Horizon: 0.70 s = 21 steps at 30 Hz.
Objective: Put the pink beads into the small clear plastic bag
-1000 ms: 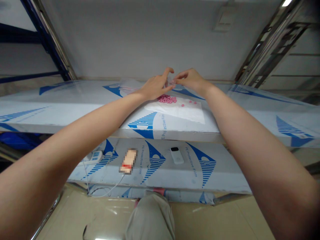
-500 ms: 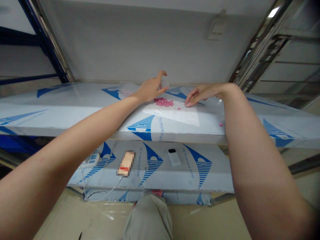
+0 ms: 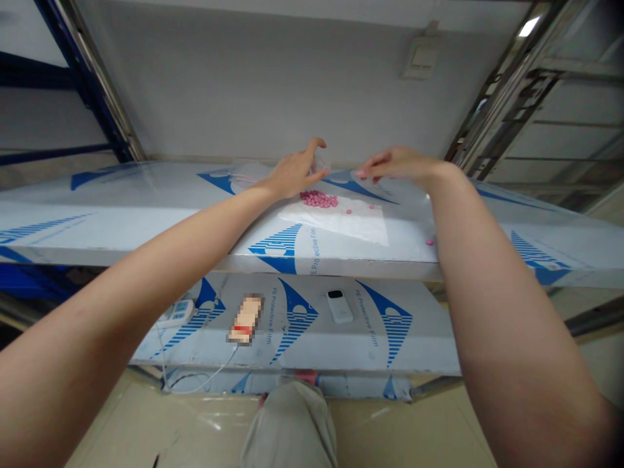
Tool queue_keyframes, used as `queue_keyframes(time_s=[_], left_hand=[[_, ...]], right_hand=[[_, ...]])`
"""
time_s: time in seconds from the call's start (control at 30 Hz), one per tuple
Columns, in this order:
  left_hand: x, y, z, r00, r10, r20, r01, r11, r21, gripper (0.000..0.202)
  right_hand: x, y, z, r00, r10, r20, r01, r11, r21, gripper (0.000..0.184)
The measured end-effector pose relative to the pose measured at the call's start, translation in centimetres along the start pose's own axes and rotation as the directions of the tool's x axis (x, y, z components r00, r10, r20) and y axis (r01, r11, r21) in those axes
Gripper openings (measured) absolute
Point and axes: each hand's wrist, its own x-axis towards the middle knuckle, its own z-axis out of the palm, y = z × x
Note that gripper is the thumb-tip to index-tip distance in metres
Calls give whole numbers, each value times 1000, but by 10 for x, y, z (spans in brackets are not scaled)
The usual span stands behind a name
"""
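Note:
My left hand (image 3: 295, 172) is curled around a small clear plastic bag (image 3: 320, 162) at the back of the upper shelf; thumb and forefinger stand apart at its mouth. My right hand (image 3: 392, 164) hovers to the right of the bag. Its fingertips are pinched together with a pink spot at the tips, apparently one pink bead (image 3: 359, 174). Beneath my hands, a pile of pink beads (image 3: 319, 199) lies on a white sheet (image 3: 363, 227). Two loose beads sit right of the pile, and another bead (image 3: 429, 242) rests off the sheet beside my right forearm.
Flat clear plastic (image 3: 244, 177) lies behind my left wrist. On the lower shelf (image 3: 302, 351) are a white handheld device (image 3: 340, 306), a blurred-out item (image 3: 246, 318) with a cable, and a white power strip (image 3: 178, 313). A grey wall (image 3: 273, 84) stands behind the shelf.
My right hand has risen from the sheet and moved back, closer to the bag. A loose bead that its fingers covered now shows. My left hand stays in place.

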Motion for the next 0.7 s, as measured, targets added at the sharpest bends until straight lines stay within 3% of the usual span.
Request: queue_keyframes(time_s=[0.13,0.27,0.4,0.6,0.7], left_hand=[[2,6,3,999,51,0,-51,998,-41,56],[3,16,5,995,94,-31,-96,992,-76,59],[3,18,5,995,90,-36,-93,991,-99,57],[3,6,3,998,48,-37,-52,993,-106,54],[1,1,1,998,29,-49,-34,995,-94,53]], right_hand=[[1,-21,12,968,-74,-239,121,975,189,12],[6,-25,29,964,-104,-244,154,969,193,7],[10,-23,35,963,-105,-249,139,983,121,16],[-5,-30,9,932,11,-362,56,983,174,14],[-40,-25,-19,962,55,-266,-14,988,155,22]])
